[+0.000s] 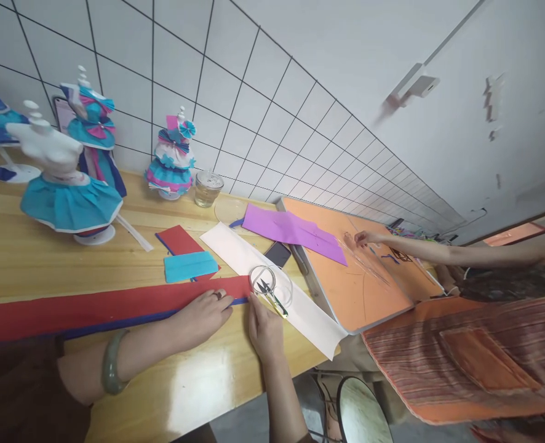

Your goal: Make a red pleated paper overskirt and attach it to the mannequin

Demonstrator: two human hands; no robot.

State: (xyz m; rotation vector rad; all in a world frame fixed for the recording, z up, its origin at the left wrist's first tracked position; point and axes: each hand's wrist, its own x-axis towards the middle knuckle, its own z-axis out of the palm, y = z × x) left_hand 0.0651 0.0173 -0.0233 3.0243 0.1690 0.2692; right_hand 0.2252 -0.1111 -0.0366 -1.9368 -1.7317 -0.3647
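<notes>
My left hand lies flat, fingers stretched, on the end of a long red strip of fabric with a blue edge under it. A ring shows on one finger and a green bangle sits on the wrist. My right hand is closed on small thread snips, whose blades point at the strip's end. The snips lie over a white fabric strip and a clear round lid.
Folded turquoise and red pieces, a purple sheet and a phone lie on the wooden table. Doll dress forms and a glass jar stand at the back. Another person's hand rests on an orange board.
</notes>
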